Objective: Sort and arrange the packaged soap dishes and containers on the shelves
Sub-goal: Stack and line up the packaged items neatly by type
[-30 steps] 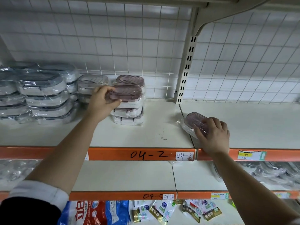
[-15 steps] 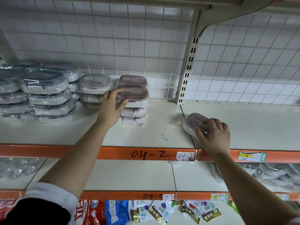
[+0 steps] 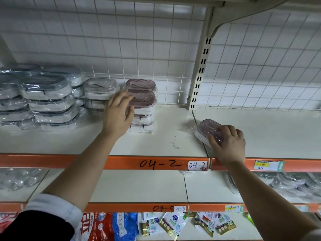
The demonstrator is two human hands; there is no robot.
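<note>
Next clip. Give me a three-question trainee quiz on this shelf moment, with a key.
1. True or false: the right hand grips the lone pink-lidded dish near the shelf seam.
2. What is handwritten on the upper orange shelf edge, below the left hand? A) 04-2 B) 03-1 C) 05-7
3. Fill in: the rightmost stack, beside the clear-lidded stack, has ____ lids.
Key: 1 true; 2 A; 3 pink.
</note>
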